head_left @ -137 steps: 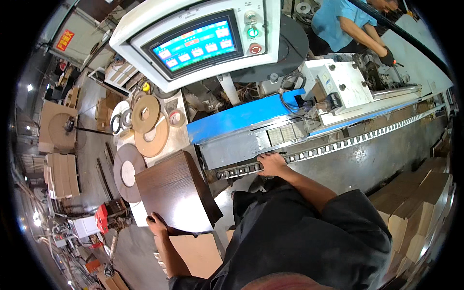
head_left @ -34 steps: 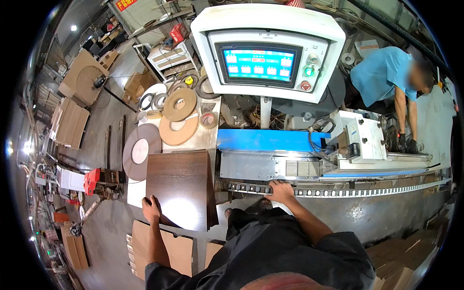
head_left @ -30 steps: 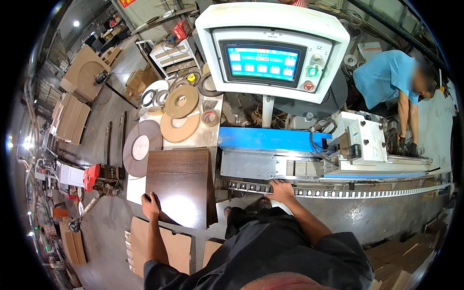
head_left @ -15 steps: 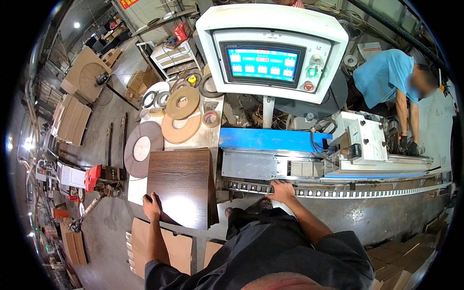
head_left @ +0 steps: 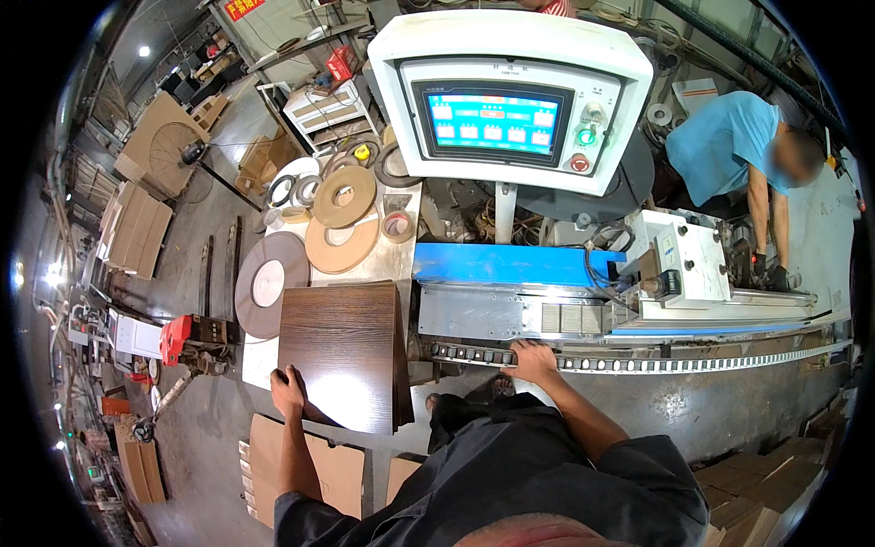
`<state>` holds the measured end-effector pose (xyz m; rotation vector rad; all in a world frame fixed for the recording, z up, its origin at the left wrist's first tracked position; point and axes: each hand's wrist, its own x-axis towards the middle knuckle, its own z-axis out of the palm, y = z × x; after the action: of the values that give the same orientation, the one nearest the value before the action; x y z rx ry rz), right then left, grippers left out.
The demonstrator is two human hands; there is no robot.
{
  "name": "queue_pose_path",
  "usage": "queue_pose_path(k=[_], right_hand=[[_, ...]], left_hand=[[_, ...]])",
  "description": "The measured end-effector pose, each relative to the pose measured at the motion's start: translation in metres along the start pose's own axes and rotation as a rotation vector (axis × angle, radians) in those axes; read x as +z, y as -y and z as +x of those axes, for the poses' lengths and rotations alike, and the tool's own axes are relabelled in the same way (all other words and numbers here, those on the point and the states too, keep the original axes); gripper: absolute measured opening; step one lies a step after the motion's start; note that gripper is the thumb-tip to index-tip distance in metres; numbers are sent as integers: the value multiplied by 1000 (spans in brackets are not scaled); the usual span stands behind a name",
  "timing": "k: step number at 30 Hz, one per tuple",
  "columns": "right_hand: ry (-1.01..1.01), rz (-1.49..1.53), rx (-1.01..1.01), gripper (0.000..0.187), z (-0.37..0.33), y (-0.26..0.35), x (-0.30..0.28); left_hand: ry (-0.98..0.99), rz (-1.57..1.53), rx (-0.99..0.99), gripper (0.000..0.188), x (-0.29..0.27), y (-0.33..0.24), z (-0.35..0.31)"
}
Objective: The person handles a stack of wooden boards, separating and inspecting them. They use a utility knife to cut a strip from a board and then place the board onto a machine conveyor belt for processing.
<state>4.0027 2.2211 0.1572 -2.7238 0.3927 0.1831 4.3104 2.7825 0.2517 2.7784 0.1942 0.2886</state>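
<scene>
A stack of dark brown wood-grain boards (head_left: 339, 351) lies in front of me on the left. My left hand (head_left: 288, 392) is closed on the lower left edge of these boards; some of its fingers are hidden. To the right, my right hand (head_left: 532, 362) rests over a long roller rail (head_left: 629, 366), fingers laid across it, holding nothing loose. The rail runs along the front of a white and blue machine (head_left: 519, 264). Above the machine stands its white control box (head_left: 510, 36) with a lit blue screen (head_left: 492, 123).
Rolls of edge-banding tape (head_left: 344, 198) lie on the table beyond the boards. A co-worker in a blue shirt (head_left: 720, 146) bends over the machine's far right end, gloved hands low. Flat cardboard (head_left: 305, 469) lies below the boards. A standing fan (head_left: 180, 155) is at far left.
Both hands keep their places on the boards and the rail. The view has shifted very slightly; nothing else has visibly moved.
</scene>
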Motion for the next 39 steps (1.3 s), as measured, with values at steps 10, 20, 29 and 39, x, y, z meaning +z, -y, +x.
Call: queue_pose_path(k=[10, 20, 29, 39], right_hand=[[5, -7, -6, 70, 0, 1, 0], [31, -54, -6, 71, 1, 0, -3], [74, -48, 54, 68, 3, 6, -4], [38, -81, 55, 65, 5, 10, -5]], left_hand=[[-11, -8, 30, 53, 1, 4, 1], [23, 3, 9, 52, 3, 4, 0], [92, 27, -55, 66, 0, 6, 5], [69, 58, -88, 66, -9, -11, -1]])
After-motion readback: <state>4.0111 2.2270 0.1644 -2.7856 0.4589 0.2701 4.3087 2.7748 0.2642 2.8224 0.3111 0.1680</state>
